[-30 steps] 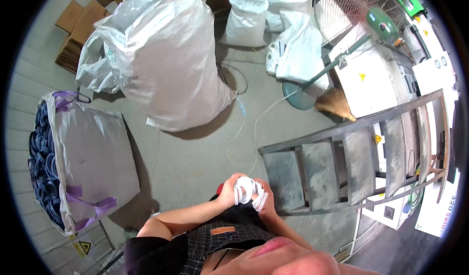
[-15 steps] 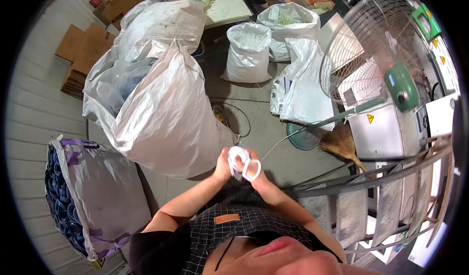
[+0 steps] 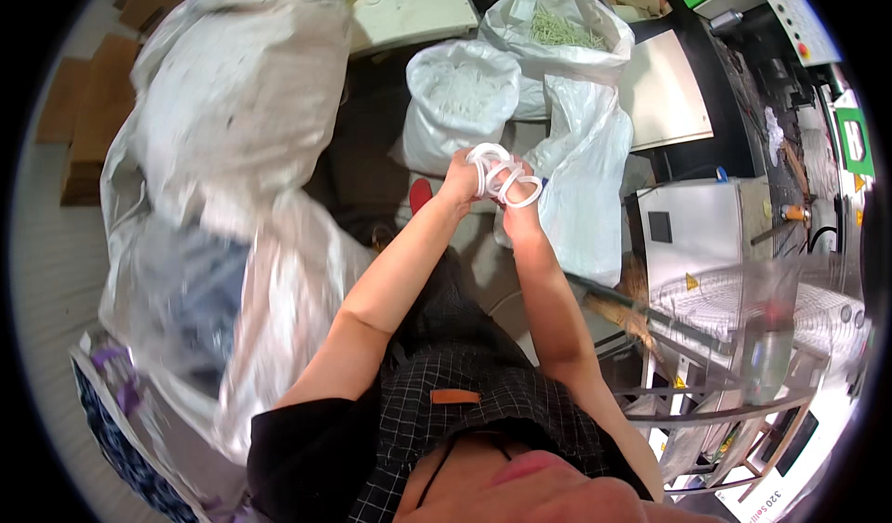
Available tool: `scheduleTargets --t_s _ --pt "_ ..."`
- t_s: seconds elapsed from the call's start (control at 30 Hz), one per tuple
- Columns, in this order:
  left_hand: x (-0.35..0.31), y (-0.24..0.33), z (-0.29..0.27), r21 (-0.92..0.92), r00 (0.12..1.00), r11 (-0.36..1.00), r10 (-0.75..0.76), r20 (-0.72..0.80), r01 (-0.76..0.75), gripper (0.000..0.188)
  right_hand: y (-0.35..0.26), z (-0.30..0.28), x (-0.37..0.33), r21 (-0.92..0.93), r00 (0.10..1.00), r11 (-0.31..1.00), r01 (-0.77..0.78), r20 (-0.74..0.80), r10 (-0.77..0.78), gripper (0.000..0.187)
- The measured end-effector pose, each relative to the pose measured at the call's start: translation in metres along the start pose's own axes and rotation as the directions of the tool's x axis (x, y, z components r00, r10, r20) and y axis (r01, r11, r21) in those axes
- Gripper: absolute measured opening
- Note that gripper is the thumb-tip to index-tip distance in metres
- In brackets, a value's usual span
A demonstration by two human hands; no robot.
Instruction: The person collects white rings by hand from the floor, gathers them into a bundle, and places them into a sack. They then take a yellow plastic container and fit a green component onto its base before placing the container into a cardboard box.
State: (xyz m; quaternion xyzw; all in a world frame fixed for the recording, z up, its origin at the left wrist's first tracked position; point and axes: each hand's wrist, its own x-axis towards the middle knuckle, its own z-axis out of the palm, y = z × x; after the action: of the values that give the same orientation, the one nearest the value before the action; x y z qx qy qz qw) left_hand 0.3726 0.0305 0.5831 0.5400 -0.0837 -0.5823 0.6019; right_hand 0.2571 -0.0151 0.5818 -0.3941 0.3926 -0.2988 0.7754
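Observation:
A loose bunch of white rings is held out in front of me at arm's length. My left hand has its fingers closed round the rings from the left. On the other side, my right hand is closed on the same bunch, its fingers partly hidden behind the rings. Just beyond the hands stands an open white woven sack, with pale ring-like pieces inside it. The rings are above the floor, near the sack's front right side and apart from its contents.
Large white sacks bulge at the left. Another open sack holds pale green pieces; a flattened white sack lies before it. A white table stands at the back. A round fan guard and machine are at right.
I have moved forward toward the open sacks. Both hands have reached farther out with the white rings. The fan and large sacks now appear nearer me, and a red shoe tip shows.

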Motion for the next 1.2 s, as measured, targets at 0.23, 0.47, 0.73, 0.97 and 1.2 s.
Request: scheduleTargets --t_s 0.23,0.47,0.73,0.97,1.2 --pt "0.250 0.025 -0.057 0.005 0.913 0.940 -0.329 -0.242 0.340 0.041 0.050 -0.015 0.256 -0.114 0.939 0.955 -0.273 -0.248 0.239 0.077" --pt "0.373 0.011 -0.125 0.735 0.934 0.629 0.039 -0.354 0.253 0.064 0.117 -0.061 0.404 -0.679 0.937 0.687 -0.259 -0.350 0.007 0.063" --pt "0.496 0.143 -0.089 0.922 0.652 -0.169 0.663 0.368 -0.349 0.057 0.068 -0.025 0.506 -0.844 0.831 0.517 0.141 -0.182 -0.525 0.036" --pt "0.603 0.138 -0.070 0.869 0.633 -0.366 0.596 0.494 -0.333 0.054 0.080 -0.075 0.452 -0.841 0.935 0.453 0.296 0.159 -0.317 0.045" --pt "0.600 0.145 -0.068 0.865 0.743 -0.413 0.475 0.471 -0.285 0.036 0.109 -0.247 0.481 -0.414 0.752 0.855 -0.312 -0.658 -0.045 0.018"
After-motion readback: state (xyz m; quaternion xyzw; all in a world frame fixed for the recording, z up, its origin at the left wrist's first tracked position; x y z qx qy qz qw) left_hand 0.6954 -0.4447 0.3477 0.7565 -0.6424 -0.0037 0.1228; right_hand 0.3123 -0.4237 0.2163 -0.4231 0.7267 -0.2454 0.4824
